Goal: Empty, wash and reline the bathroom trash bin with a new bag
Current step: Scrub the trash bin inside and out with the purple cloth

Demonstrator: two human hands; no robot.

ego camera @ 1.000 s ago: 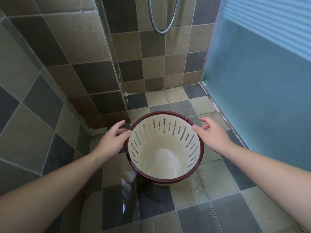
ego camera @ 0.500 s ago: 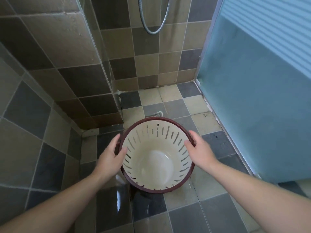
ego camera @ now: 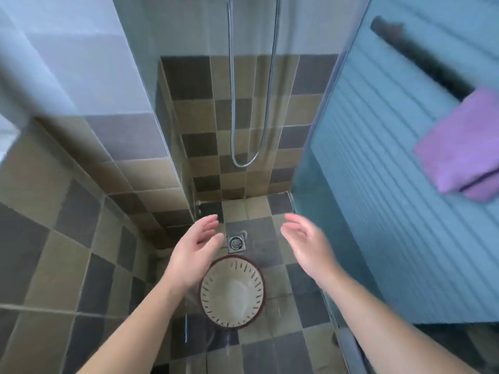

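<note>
Hands have come off the bin: from the head camera, the left hand [ego camera: 193, 252] and right hand [ego camera: 307, 248] now hover open and empty above the trash bin [ego camera: 232, 291], which stands unlined on the wet shower floor [ego camera: 272, 217] near the drain [ego camera: 236, 243]. Washing likely comes next.

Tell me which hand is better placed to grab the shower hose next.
Right, marginally. The right hand is open, empty and nearer the hanging shower hose loop; the left hand hovers over the bin rim.
</note>
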